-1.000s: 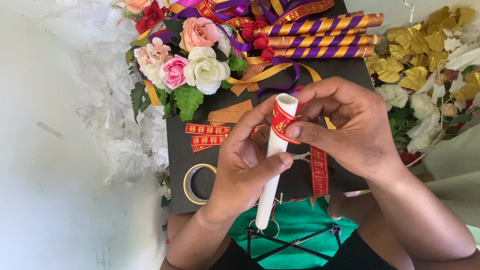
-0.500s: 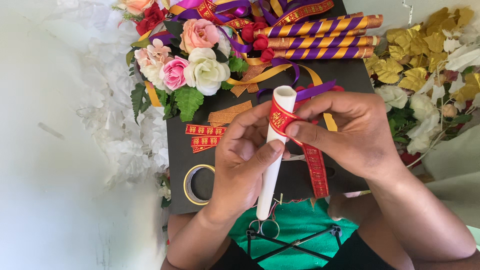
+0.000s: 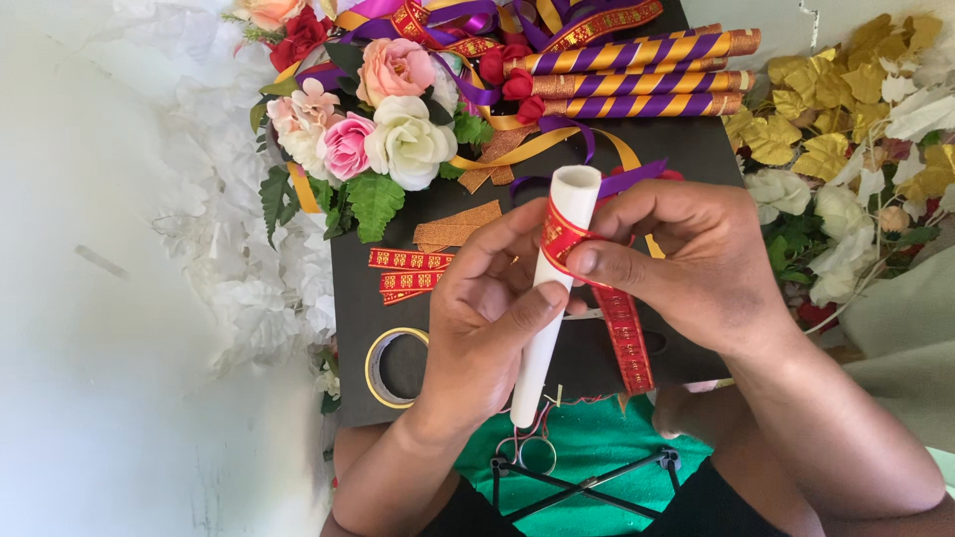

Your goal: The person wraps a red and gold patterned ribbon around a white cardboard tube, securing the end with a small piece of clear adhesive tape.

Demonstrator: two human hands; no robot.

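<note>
My left hand (image 3: 487, 318) grips a white paper tube (image 3: 553, 298), held upright over a black board (image 3: 696, 149). A red ribbon with gold pattern (image 3: 617, 318) is wound around the tube near its top, and its loose end hangs down to the right. My right hand (image 3: 686, 254) pinches that ribbon against the tube with thumb and fingers. The tube's lower end pokes out below my left palm.
Artificial flowers (image 3: 378, 129) lie at the board's top left. Tubes wrapped in purple and gold ribbon (image 3: 647, 75) lie at the top. Cut red ribbon pieces (image 3: 408, 273), a tape roll (image 3: 393, 368), gold leaves (image 3: 846, 129) and scissors (image 3: 532, 452) are nearby.
The tube has tilted slightly and my right hand has pulled the ribbon tighter around its top. The hanging end has shifted a little to the right.
</note>
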